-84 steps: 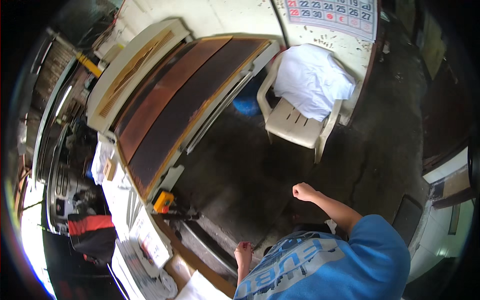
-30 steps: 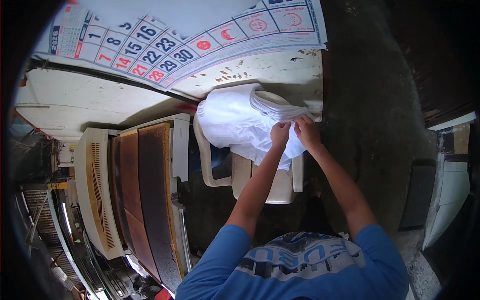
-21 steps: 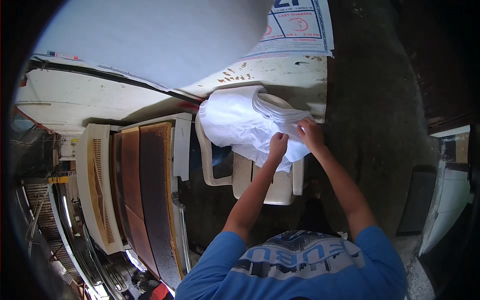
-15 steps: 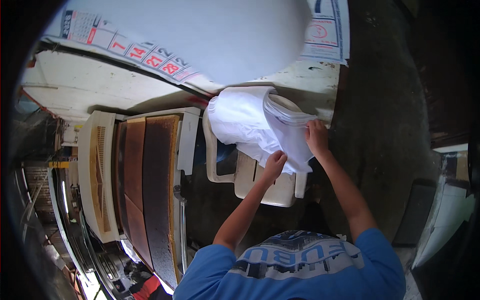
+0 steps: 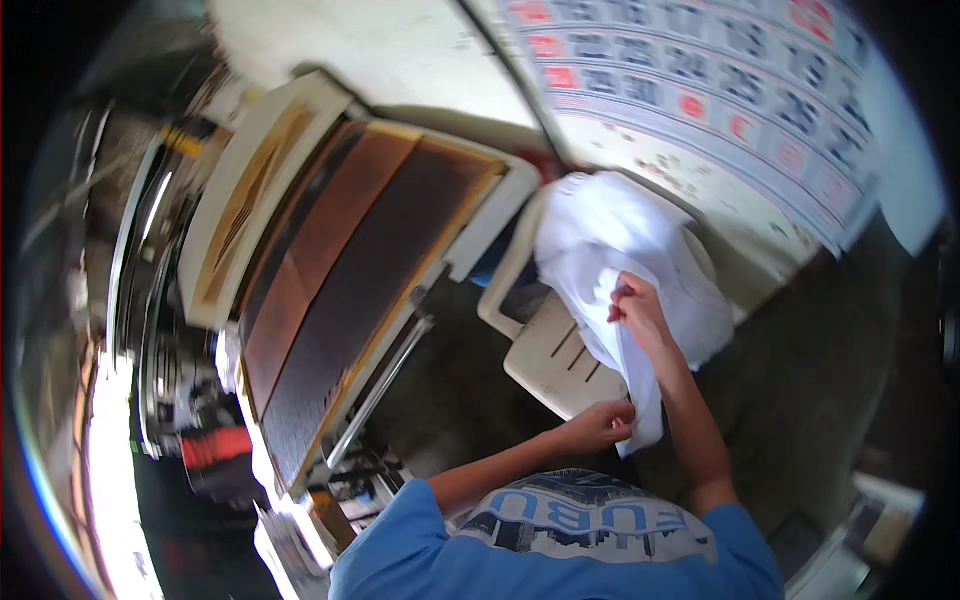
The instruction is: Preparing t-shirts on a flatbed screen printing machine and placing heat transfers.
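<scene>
Cloth (image 5: 640, 375), judged light and limp, best gripped by its edges, is pinched by left hand (image 5: 605, 424) and right hand (image 5: 640, 310), both nearly closed.

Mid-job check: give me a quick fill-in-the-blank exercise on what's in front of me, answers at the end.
1. The left hand and the right hand both hold ____ cloth.
2. Of the two hands, the ____ one is nearer the calendar.
3. Cloth is also draped over a pale ____ whose seat has slots.
4. The wearer's shirt is mainly ____.

Missing words: white; right; chair; blue.
</scene>
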### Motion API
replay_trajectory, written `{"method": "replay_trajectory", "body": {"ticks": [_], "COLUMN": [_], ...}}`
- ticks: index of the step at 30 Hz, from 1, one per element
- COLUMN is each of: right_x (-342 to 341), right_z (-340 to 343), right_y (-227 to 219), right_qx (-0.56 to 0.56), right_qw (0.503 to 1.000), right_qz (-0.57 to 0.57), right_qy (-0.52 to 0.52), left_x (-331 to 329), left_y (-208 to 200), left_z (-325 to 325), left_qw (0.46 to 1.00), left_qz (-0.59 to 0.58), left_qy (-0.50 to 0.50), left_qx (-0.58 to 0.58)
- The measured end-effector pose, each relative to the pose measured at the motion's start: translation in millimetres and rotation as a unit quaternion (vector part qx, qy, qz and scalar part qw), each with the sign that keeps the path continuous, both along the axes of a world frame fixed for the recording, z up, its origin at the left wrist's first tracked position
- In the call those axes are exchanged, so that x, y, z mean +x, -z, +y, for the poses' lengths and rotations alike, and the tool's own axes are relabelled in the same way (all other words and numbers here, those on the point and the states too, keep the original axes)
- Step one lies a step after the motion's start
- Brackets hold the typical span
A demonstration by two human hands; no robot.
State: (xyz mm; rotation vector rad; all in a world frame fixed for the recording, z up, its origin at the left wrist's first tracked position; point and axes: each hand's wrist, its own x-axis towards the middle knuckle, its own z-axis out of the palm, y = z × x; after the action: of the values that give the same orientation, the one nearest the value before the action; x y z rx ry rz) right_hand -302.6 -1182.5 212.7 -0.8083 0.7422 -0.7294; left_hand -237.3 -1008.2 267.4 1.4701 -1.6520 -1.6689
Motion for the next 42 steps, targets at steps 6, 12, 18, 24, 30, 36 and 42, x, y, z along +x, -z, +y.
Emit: {"method": "replay_trajectory", "body": {"ticks": [6, 12, 18, 24, 30, 36, 42], "right_x": [53, 113, 184, 260, 321, 375, 402], "right_z": [72, 137, 215, 297, 301, 334, 338], "right_y": [-18, -74, -90, -116, -175, -237, -231], "right_qx": [-0.407, -0.206, -0.199, -0.233, -0.472, -0.546, -0.558], "right_qw": [0.879, 0.833, 0.708, 0.564, 0.609, 0.697, 0.721], "right_qz": [0.170, -0.050, 0.014, 0.166, 0.073, -0.013, -0.075], "right_qy": [-0.179, -0.512, -0.677, -0.775, -0.634, -0.465, -0.404], "left_x": [64, 146, 252, 326, 371, 397, 368], "left_y": [-58, -115, -143, -165, -161, -138, -115], "left_z": [40, 128, 251, 385, 460, 454, 393], "left_qw": [0.945, 0.878, 0.765, 0.680, 0.596, 0.530, 0.677], "left_qz": [0.246, 0.452, 0.573, 0.523, 0.435, 0.636, 0.499], "left_qy": [-0.205, -0.097, -0.197, -0.320, -0.392, -0.303, -0.539], "left_qx": [-0.070, -0.122, -0.219, -0.402, -0.549, -0.471, -0.046]}}
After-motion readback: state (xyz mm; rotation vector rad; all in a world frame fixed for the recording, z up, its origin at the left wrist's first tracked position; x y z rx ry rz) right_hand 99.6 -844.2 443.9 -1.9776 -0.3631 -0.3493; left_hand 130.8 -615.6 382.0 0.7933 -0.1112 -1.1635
